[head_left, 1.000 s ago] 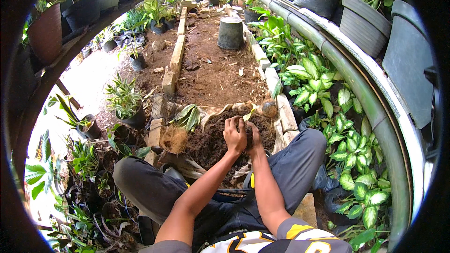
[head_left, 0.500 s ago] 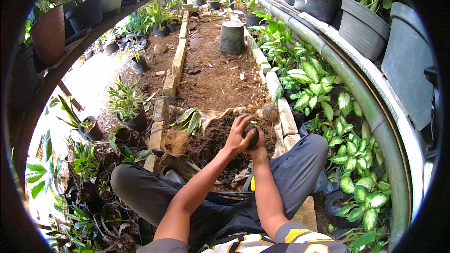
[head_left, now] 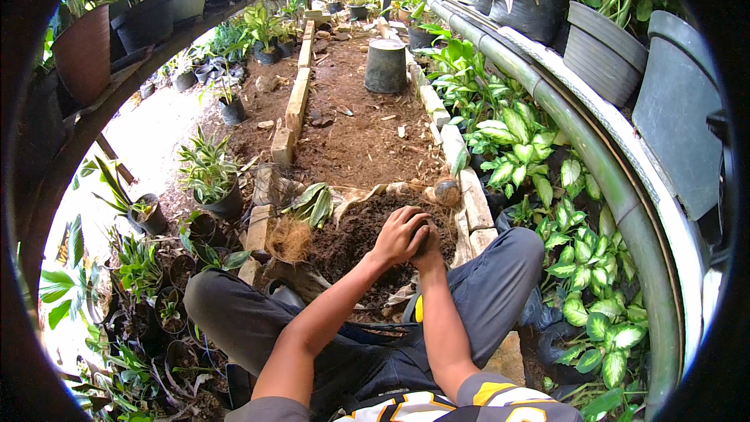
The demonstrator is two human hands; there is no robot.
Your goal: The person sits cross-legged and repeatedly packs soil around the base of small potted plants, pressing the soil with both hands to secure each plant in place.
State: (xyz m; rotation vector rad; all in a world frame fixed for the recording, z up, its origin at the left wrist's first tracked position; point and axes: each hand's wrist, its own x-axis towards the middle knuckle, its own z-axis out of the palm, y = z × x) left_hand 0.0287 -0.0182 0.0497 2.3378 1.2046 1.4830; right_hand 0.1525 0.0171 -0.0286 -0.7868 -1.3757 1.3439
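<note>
Both hands are cupped around a dark, rounded lump (head_left: 423, 237), which looks like packed soil, above the soil heap. My left hand (head_left: 398, 233) lies over its left and top side with fingers curved across it. My right hand (head_left: 428, 253) grips it from the right and below. Most of the lump is hidden by the fingers. Under and beyond the hands spreads loose dark soil (head_left: 351, 234) on a pale cloth or sack (head_left: 341, 205). A tuft of brown fibre (head_left: 288, 239) lies at its left edge, and a brown ball (head_left: 448, 192) sits at the far right corner.
Cut leaves (head_left: 312, 202) lie beyond the fibre. Brick edging (head_left: 296, 101) runs along the bed, where an upturned black pot (head_left: 386, 66) stands. Potted plants (head_left: 215, 176) crowd the left; leafy plants (head_left: 582, 258) and a bamboo rail (head_left: 594, 148) border the right.
Both hands have moved slightly down toward me with the lump. My left hand has lowered and closed over its top, covering more of it; a small yellow-green bit no longer shows.
</note>
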